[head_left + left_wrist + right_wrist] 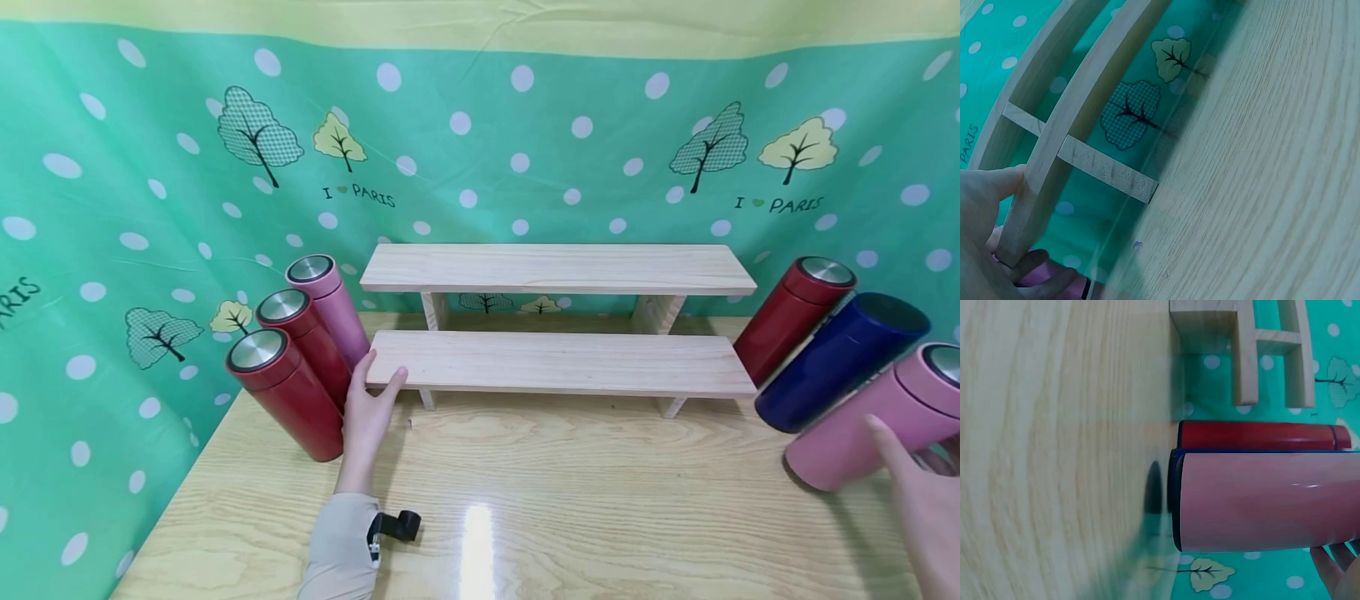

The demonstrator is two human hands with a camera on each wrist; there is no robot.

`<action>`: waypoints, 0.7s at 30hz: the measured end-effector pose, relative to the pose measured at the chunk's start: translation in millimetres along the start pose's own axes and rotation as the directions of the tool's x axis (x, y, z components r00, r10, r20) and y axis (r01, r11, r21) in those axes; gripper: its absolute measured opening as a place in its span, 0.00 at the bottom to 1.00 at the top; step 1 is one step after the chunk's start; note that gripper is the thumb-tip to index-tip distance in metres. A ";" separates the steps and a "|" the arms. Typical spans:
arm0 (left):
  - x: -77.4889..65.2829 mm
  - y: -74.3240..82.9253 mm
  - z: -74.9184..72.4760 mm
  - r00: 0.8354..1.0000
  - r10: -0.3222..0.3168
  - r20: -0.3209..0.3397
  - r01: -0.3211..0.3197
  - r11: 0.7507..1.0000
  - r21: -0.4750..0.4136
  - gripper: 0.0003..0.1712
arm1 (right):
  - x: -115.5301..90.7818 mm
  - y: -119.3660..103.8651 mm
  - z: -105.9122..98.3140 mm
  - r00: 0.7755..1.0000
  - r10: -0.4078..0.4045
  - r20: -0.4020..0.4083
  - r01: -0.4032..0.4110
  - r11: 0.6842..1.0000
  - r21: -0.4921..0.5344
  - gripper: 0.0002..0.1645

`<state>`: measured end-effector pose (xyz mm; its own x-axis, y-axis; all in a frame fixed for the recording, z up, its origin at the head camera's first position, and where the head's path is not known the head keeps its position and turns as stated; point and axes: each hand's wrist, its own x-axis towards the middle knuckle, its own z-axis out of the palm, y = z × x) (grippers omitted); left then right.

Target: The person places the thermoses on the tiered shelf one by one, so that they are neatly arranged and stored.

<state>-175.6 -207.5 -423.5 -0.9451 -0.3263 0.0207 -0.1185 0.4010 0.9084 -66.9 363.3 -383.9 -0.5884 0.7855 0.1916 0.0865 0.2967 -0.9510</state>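
While the left hand (pixel 367 417) grips the wooden shelf (pixel 558 348), the right hand (pixel 922 504) holds a wide pink flask (pixel 870 433)

Left fingers: closed round the lower board's left end, thumb one side, others curled about the end, gap roughly board-thick. Likely there to steady the shelf, which stands mid-counter (pixel 600 508), upper board (pixel 558 268) behind and higher.

Right fingers: spread about flask-wide, thumb across the body, rest partly hidden. Grip sits above the base, probably to leave the bottom free for standing. Can't tell if the base touches the counter.

Wide pink flask is far right, just in front of the blue flask (pixel 840 362); a red flask (pixel 791 325) sits beyond, by the shelf's right end. Slim pink flask (pixel 337 312) and two red flasks (pixel 296 404) line the left end; flanking rows presumably suit either hand's reach.
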 end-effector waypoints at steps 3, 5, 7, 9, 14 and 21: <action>0.3 0.3 0.3 1.000 0.001 -0.001 -0.001 1.000 0.003 0.43 | -5.9 -3.8 -0.8 0.999 -0.033 -0.006 0.033 0.999 -0.016 0.36; 0.4 0.6 0.4 1.000 -0.001 -0.001 0.001 1.000 0.002 0.44 | -9.3 -7.5 -0.6 0.998 -0.062 -0.006 0.062 0.998 -0.008 0.36; 0.1 0.9 0.3 1.000 -0.004 0.001 0.004 1.000 0.002 0.44 | -12.0 -11.9 0.0 0.992 -0.124 -0.005 0.124 0.992 0.002 0.37; -0.3 1.1 0.2 1.000 -0.006 0.002 0.006 1.000 0.001 0.44 | -15.0 -16.8 1.1 0.984 -0.180 -0.008 0.180 0.984 0.010 0.38; -1.3 1.0 0.1 1.000 -0.007 0.008 0.007 1.000 -0.002 0.45 | -22.7 -28.8 4.8 0.966 -0.258 0.005 0.258 0.966 0.014 0.38; -1.1 1.3 0.2 1.000 -0.004 0.002 0.004 1.000 0.007 0.44 | -30.8 -44.0 12.0 0.970 -0.240 0.039 0.237 0.969 0.075 0.38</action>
<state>-174.8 -206.5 -422.5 -0.9453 -0.3259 0.0163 -0.1244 0.4061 0.9053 -62.2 319.5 -350.8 -0.6227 0.6697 0.4045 -0.1157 0.4325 -0.8942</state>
